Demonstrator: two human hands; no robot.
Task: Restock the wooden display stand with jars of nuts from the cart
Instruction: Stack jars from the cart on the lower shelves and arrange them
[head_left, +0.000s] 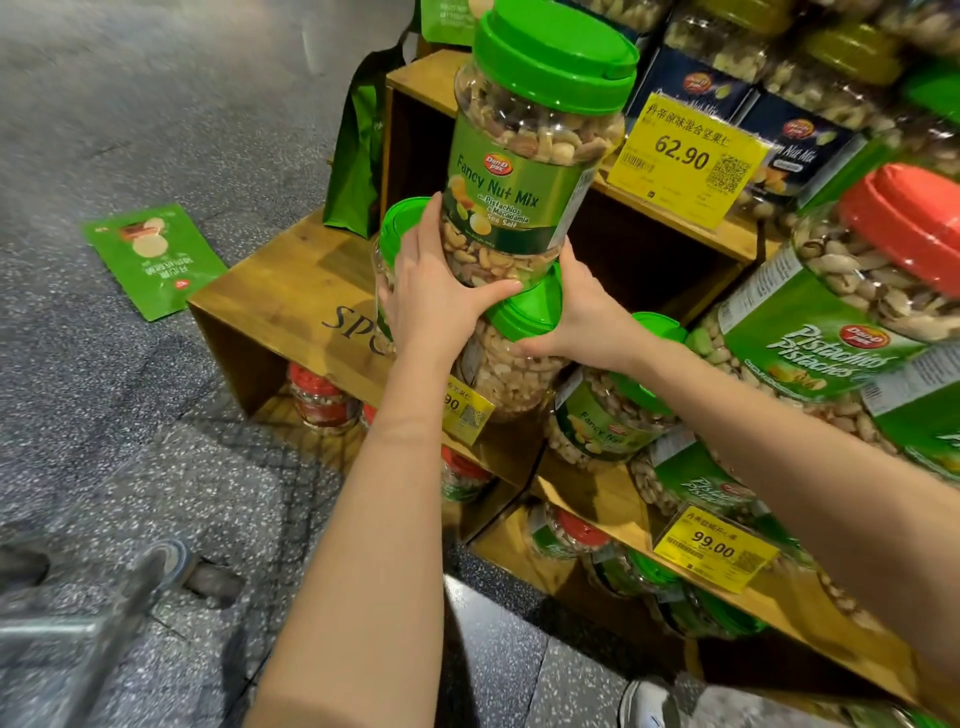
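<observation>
- Now, fingers first: the left hand (441, 283) wraps low round the tall clear plastic jar of Fancy Nut Mix with a green lid (519, 171), its fingers running up the label side and its thumb hooked across the base.
- The right hand (576, 312) cups the opposite side of that base. Its fingers curl up behind the jar, mostly hidden, and its thumb lies just under the lid of the jar below.
- Held between both hands, the jar tilts with its lid leaning up and right, its base at the green lid of a second clear jar of nuts (514, 379).
- That lower jar stands on the stepped wooden display stand (291, 280).
- Just right, a yellow price tag reading 62.90 (685, 156) hangs on the upper shelf edge.
- Further right sits a red-lidded pistachio jar (857, 291).
- Out left, a flat green snack pouch (150, 260) lies on the speckled grey floor (156, 467).
- Bottom left shows a blurred metal cart frame (104, 613).
</observation>
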